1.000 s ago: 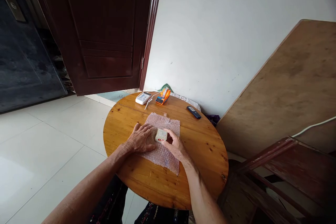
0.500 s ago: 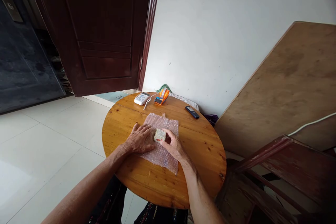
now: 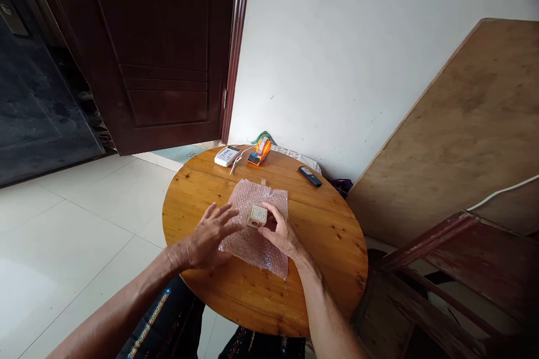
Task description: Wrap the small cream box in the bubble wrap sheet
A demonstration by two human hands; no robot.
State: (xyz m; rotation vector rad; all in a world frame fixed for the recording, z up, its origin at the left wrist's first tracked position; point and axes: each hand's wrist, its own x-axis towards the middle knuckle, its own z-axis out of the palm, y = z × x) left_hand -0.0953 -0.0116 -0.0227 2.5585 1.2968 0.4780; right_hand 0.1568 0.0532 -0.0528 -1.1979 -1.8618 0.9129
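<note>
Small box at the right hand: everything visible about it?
The small box is cream, cardboard-looking, with dark framed print on top and a red mark on the near side. It looks closed, printed face up, on or just above the bubble wrap. The right hand grips it between thumb and fingers.

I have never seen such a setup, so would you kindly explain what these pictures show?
There is no machine here: a person works bare-handed, and every picture comes from one camera worn on the head, looking forward and down. On the round wooden table lies a sheet of bubble wrap. Beyond it are a white device, a white cord, an orange tape dispenser and a dark handset. The right hand holds a small printed box over the bubble wrap. The left hand is open beside it, holding nothing.
</note>
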